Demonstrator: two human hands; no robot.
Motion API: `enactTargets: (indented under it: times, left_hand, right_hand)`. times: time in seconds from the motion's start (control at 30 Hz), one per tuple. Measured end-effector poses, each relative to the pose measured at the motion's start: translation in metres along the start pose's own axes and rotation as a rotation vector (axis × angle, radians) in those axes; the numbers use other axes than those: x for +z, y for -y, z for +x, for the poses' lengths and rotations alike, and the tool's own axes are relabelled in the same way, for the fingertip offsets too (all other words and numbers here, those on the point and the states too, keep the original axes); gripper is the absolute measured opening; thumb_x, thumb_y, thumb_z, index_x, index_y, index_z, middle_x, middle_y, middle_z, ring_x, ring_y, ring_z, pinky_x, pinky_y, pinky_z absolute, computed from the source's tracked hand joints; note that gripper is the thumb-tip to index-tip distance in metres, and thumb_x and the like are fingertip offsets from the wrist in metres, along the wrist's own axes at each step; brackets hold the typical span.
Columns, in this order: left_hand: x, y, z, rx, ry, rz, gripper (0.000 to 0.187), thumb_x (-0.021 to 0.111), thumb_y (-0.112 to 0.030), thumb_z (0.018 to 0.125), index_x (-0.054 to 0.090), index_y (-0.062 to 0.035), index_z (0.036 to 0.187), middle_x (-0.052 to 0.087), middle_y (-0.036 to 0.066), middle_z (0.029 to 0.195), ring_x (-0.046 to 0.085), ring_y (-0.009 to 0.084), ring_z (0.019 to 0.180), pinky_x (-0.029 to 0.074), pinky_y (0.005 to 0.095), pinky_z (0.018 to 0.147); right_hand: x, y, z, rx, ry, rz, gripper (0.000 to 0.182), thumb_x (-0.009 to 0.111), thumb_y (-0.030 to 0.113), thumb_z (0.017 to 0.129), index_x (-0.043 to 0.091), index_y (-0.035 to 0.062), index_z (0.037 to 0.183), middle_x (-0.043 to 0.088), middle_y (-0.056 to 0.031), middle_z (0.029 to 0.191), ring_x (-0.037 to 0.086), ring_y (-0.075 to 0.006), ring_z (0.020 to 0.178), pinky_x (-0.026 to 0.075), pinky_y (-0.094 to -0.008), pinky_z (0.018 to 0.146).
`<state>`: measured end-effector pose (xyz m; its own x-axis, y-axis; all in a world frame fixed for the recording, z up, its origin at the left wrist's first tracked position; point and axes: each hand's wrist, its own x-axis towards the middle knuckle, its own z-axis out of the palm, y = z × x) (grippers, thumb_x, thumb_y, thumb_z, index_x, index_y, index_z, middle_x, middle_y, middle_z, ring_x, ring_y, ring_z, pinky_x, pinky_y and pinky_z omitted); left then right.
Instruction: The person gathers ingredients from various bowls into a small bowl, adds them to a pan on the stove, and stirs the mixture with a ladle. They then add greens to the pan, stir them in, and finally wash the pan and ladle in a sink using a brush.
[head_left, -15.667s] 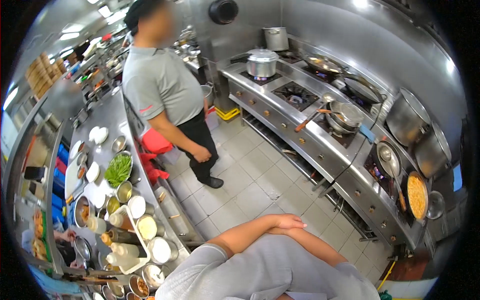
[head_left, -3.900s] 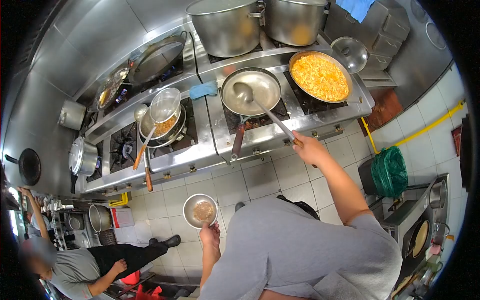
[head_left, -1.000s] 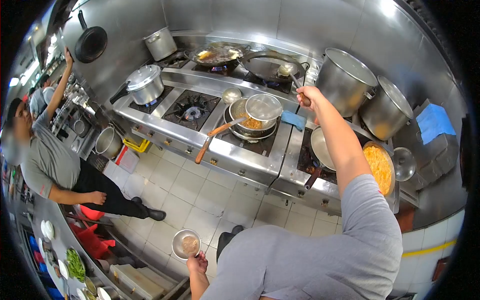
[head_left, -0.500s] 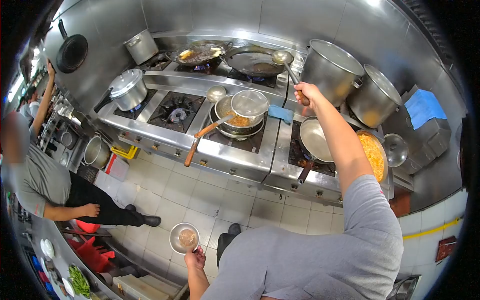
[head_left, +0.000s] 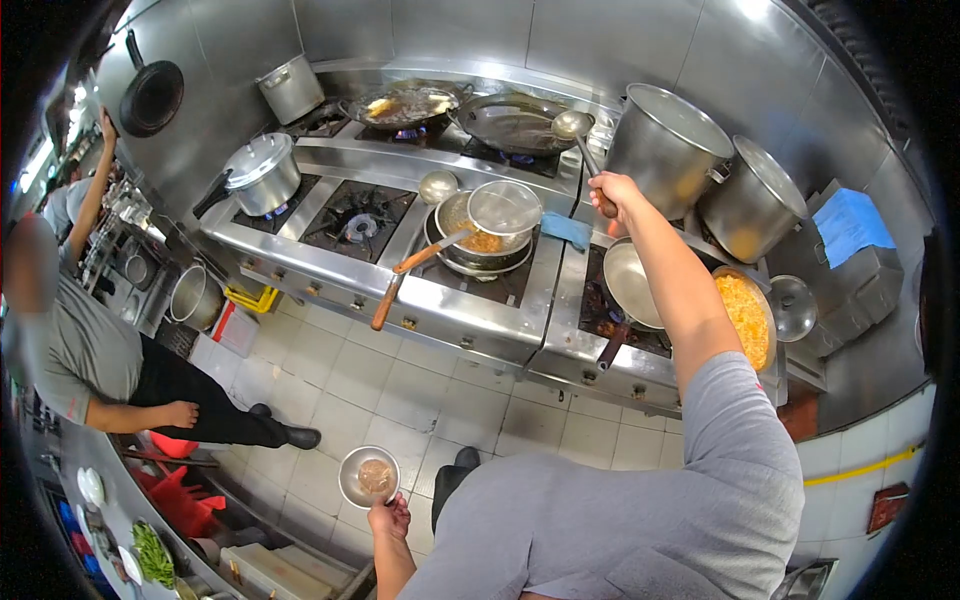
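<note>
Low at the front, my left hand [head_left: 389, 514] grips a small metal bowl [head_left: 348, 478] by its rim, with pinkish-brown food [head_left: 375, 475] inside. My right hand [head_left: 617, 201] reaches over the stove, its fingers wrapped round the wooden handle of a ladle [head_left: 573, 126]. The ladle's cup hangs over the right edge of a dark wok [head_left: 511, 129] on the back burner. Below my right forearm is a pale frying pan [head_left: 632, 282], partly covered by the arm. A blue cloth [head_left: 566, 230] lies on the steel between the burners.
Two tall stockpots [head_left: 668, 138] stand right of the wok. A second wok [head_left: 400, 105] holds frying food over a flame. Strainers [head_left: 504, 207] rest on a pan, handles jutting forward. Orange-yellow food [head_left: 743, 318] fills a dish at right. A co-worker [head_left: 85, 350] stands at left near a pressure cooker [head_left: 262, 180].
The view has shifted slightly, and the ladle's cup sits a little lower over the wok's edge. My left hand and the bowl stay almost where they were.
</note>
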<state>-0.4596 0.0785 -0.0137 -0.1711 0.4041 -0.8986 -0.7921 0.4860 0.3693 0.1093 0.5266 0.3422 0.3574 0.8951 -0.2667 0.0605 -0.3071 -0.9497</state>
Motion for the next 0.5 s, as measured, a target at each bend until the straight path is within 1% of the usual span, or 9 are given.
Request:
enactTargets:
  times: [0.03, 0.07, 0.13, 0.17, 0.23, 0.27, 0.33, 0.37, 0.5]
  left_hand:
    - [0.0, 0.0, 0.001, -0.002, -0.009, 0.007, 0.032, 0.047, -0.031, 0.098, 0.056, 0.0003, 0.098, 0.063, 0.008, 0.081, 0.059, 0.0151, 0.061, 0.045, 0.0256, 0.049]
    - [-0.001, -0.001, 0.001, -0.003, -0.018, 0.014, 0.033, 0.046, -0.031, 0.098, 0.056, 0.0004, 0.099, 0.063, 0.008, 0.081, 0.059, 0.0152, 0.061, 0.045, 0.0255, 0.049]
    - [0.0, -0.002, 0.0, 0.0, -0.012, 0.026, 0.034, 0.046, -0.032, 0.098, 0.056, 0.0004, 0.098, 0.063, 0.007, 0.081, 0.058, 0.0153, 0.061, 0.044, 0.0254, 0.049]
    - [0.002, -0.003, 0.0, 0.0, -0.004, 0.036, 0.034, 0.046, -0.032, 0.097, 0.056, 0.0004, 0.098, 0.062, 0.007, 0.08, 0.058, 0.0154, 0.06, 0.044, 0.0253, 0.048]
    - [0.009, -0.003, -0.004, 0.008, -0.028, 0.043, 0.033, 0.047, -0.032, 0.097, 0.057, 0.0002, 0.097, 0.062, 0.007, 0.079, 0.057, 0.0151, 0.06, 0.043, 0.0253, 0.048]
    - [0.013, -0.003, -0.006, 0.014, -0.054, 0.044, 0.033, 0.048, -0.031, 0.097, 0.058, 0.0, 0.095, 0.062, 0.006, 0.077, 0.057, 0.0148, 0.059, 0.042, 0.0253, 0.047]
    - [0.019, -0.003, -0.008, 0.012, -0.029, 0.084, 0.032, 0.048, -0.03, 0.096, 0.057, -0.0001, 0.095, 0.062, 0.006, 0.078, 0.057, 0.0146, 0.059, 0.042, 0.0253, 0.047]
    - [0.022, -0.003, -0.008, 0.007, -0.008, 0.107, 0.031, 0.049, -0.03, 0.096, 0.057, -0.0002, 0.095, 0.062, 0.006, 0.078, 0.057, 0.0143, 0.059, 0.041, 0.0252, 0.047]
    - [0.043, -0.005, -0.004, -0.038, 0.021, 0.242, 0.029, 0.049, -0.029, 0.097, 0.056, -0.001, 0.097, 0.062, 0.006, 0.08, 0.057, 0.014, 0.06, 0.042, 0.0251, 0.047]
  right_hand:
    - [0.0, 0.0, 0.0, 0.007, 0.021, -0.004, 0.025, 0.061, 0.012, 0.091, 0.054, 0.0099, 0.115, 0.06, -0.0022, 0.072, 0.055, -0.0112, 0.052, 0.046, -0.0274, 0.043]
    - [-0.001, -0.001, 0.001, 0.007, 0.022, 0.0, 0.025, 0.061, 0.012, 0.091, 0.054, 0.0099, 0.115, 0.06, -0.0022, 0.072, 0.055, -0.0112, 0.052, 0.046, -0.0274, 0.043]
    - [-0.002, -0.006, -0.002, -0.014, -0.003, 0.08, 0.01, 0.06, 0.014, 0.093, 0.055, 0.011, 0.101, 0.059, -0.0018, 0.071, 0.054, -0.0109, 0.052, 0.046, -0.027, 0.043]
    - [-0.004, -0.009, -0.004, -0.012, -0.008, 0.085, 0.01, 0.06, 0.014, 0.093, 0.055, 0.011, 0.101, 0.059, -0.0018, 0.071, 0.054, -0.0109, 0.052, 0.046, -0.027, 0.043]
    - [-0.01, -0.017, -0.011, 0.014, 0.073, 0.311, 0.016, 0.061, 0.015, 0.093, 0.054, 0.013, 0.107, 0.058, -0.0021, 0.072, 0.054, -0.0113, 0.052, 0.046, -0.0264, 0.044]
    - [-0.014, -0.023, -0.016, 0.016, 0.06, 0.32, 0.016, 0.061, 0.015, 0.093, 0.054, 0.013, 0.107, 0.058, -0.0021, 0.072, 0.054, -0.0113, 0.052, 0.046, -0.0264, 0.044]
    - [-0.025, -0.042, -0.03, 0.017, 0.13, 0.562, 0.056, 0.06, 0.013, 0.093, 0.035, 0.0161, 0.143, 0.058, -0.0031, 0.07, 0.054, -0.0123, 0.052, 0.045, -0.0284, 0.042]
    - [-0.032, -0.051, -0.043, 0.019, 0.156, 0.585, 0.056, 0.06, 0.013, 0.094, 0.033, 0.0186, 0.143, 0.058, -0.003, 0.07, 0.054, -0.0125, 0.052, 0.045, -0.0283, 0.043]
    - [-0.068, -0.094, -0.118, -0.064, 0.185, 0.577, 0.058, 0.059, 0.011, 0.093, 0.035, 0.0141, 0.146, 0.058, -0.0041, 0.073, 0.054, -0.013, 0.053, 0.046, -0.0289, 0.046]
